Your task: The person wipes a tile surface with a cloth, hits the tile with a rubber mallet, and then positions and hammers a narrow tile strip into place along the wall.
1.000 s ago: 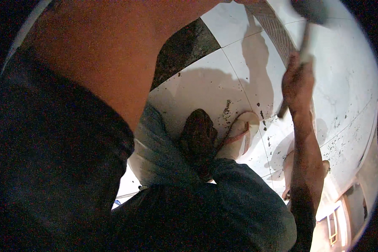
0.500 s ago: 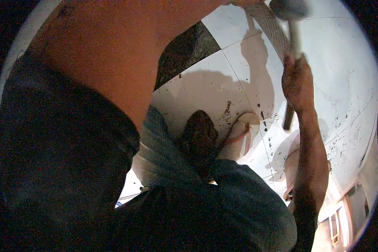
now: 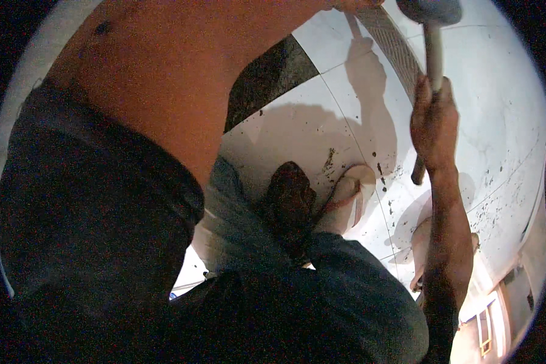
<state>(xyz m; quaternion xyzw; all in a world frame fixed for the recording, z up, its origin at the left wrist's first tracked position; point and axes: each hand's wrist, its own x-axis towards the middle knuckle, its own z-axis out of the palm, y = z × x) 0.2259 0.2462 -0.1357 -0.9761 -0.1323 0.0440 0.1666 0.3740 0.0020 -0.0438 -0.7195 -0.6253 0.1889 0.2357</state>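
Observation:
My right hand [image 3: 434,127] is closed round the pale handle of a mallet [image 3: 432,51] with a thick grey head. The head is raised at the top edge of the view, and the handle's dark end sticks out below my fist. At the upper edge my left hand [image 3: 359,5] is partly cut off, its fingers at the top end of a long ribbed grey-brown strip [image 3: 397,45]. The strip slants down behind my right hand, which hides its lower end. Between strip and mallet head there is a gap in the picture.
Large white tiles [image 3: 497,109] cover the floor, specked with dark crumbs [image 3: 379,170]. A dark, rough untiled patch [image 3: 276,76] lies left of the strip. A sandalled foot [image 3: 349,197] and a dark brown shape [image 3: 291,191] are below. Another foot [image 3: 420,249] shows beside my right forearm.
The mallet and my right hand have shifted slightly right, and the blurred mallet now looks sharper. My left hand has moved a little to the right along the upper edge.

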